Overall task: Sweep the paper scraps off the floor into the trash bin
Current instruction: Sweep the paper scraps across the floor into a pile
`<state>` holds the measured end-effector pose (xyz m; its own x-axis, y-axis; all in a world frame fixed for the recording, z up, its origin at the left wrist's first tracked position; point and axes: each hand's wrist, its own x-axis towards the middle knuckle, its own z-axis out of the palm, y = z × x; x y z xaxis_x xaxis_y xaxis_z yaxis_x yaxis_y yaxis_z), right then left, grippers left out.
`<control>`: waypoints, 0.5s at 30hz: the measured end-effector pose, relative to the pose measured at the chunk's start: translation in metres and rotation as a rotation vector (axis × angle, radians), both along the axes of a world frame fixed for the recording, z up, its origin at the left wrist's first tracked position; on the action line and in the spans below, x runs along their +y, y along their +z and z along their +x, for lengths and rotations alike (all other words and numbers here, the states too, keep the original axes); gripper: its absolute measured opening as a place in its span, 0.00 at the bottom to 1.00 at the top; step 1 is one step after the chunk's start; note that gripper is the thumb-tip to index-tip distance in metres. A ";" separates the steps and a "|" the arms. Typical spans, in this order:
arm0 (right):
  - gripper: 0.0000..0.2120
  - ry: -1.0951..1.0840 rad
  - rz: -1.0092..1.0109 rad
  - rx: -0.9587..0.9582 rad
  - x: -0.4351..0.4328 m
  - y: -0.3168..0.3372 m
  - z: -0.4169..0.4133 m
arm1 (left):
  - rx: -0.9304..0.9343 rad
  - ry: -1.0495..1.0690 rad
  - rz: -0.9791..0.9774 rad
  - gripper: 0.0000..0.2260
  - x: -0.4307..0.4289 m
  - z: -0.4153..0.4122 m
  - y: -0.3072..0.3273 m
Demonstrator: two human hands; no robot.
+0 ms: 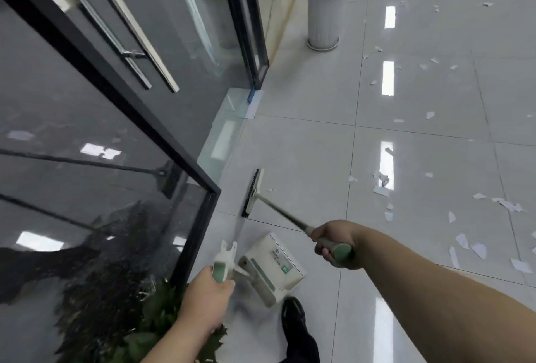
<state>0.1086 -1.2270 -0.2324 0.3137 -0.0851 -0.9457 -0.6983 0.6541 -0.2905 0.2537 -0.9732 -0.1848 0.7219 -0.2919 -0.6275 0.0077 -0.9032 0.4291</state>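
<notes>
judging from the floor (313, 142), you are close to the start of this job. your right hand (333, 243) is curled round the green grip of the broom (251, 193), whose head rests on the tiles just beside the glass door (116, 130), well apart from most of the litter. your left hand (207, 293) grips the handle of the dustpan (275, 264), which hangs low near your shoe (294, 319); whether its tray holds anything cannot be told from this angle. the paper scraps (383, 187) lie scattered over the tiles to your right: a thick patch near you, a thinner trail further on, and another cluster far off past the white planter (324, 11). one small scrap sits just beside the broom head. nothing looks gathered into a pile yet, and no trash bin is in view, so the sweeping, the scooping and the emptying all appear to be left.
</notes>
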 end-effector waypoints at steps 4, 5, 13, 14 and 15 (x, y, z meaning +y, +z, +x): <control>0.13 0.009 -0.011 0.053 -0.014 -0.018 0.031 | -0.021 -0.058 0.022 0.03 -0.013 0.040 -0.004; 0.14 -0.003 -0.004 0.076 -0.018 -0.019 0.028 | -0.026 -0.076 0.022 0.03 -0.017 0.047 -0.006; 0.20 -0.177 -0.029 0.205 -0.050 0.003 -0.070 | -0.012 -0.202 0.032 0.03 -0.064 0.067 -0.020; 0.19 -0.214 -0.042 0.225 -0.053 0.007 -0.085 | -0.016 -0.211 0.027 0.04 -0.071 0.065 -0.021; 0.18 -0.255 -0.056 0.249 -0.057 0.011 -0.100 | -0.020 -0.223 0.024 0.04 -0.079 0.063 -0.021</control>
